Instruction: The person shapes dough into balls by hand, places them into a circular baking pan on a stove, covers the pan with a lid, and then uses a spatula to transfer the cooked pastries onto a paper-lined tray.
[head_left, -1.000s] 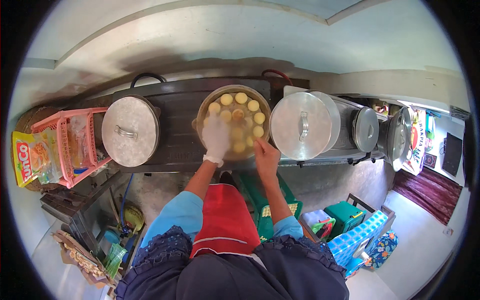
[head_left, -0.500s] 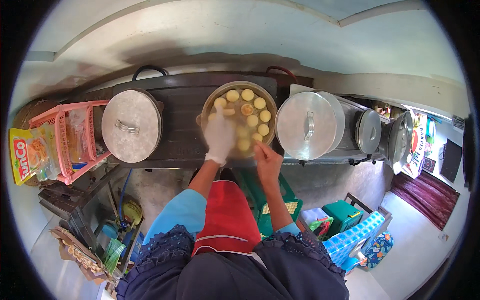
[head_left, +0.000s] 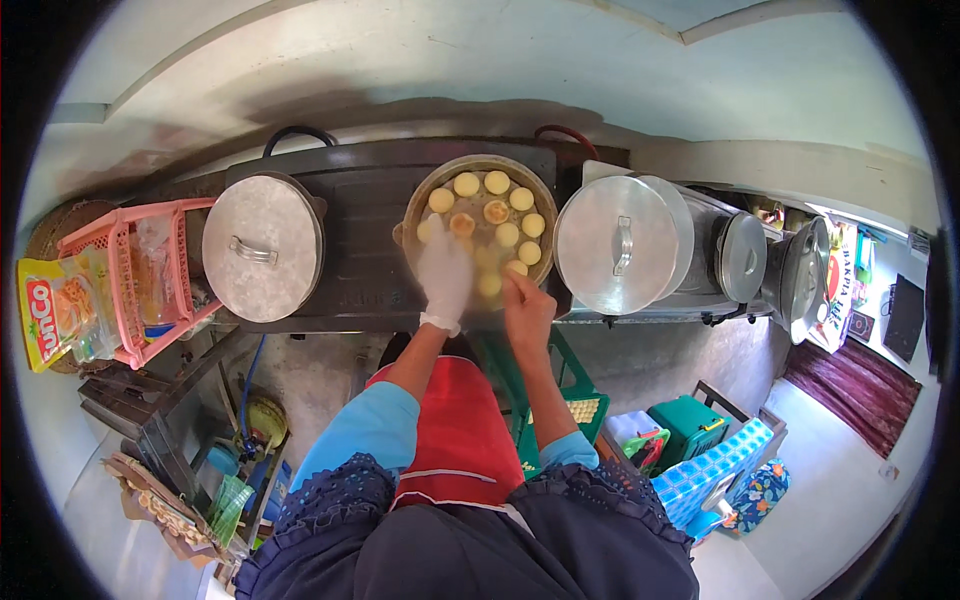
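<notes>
While the yellow rounds (head_left: 507, 234) lie in the pan (head_left: 484, 162), the bare right hand (head_left: 529, 308) at its near edge could get burned if the pan is hot, and the gloved left hand (head_left: 445, 275) could bump them. Whether either hand grips something, I cannot tell.

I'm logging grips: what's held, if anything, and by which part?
Cannot be told: left hand and right hand, both at the pan, hide any hold.

Pan (head_left: 482, 163) looks dull mtl, apron (head_left: 455, 420) matt cloth, basket (head_left: 181, 262) smooth plas.
</notes>
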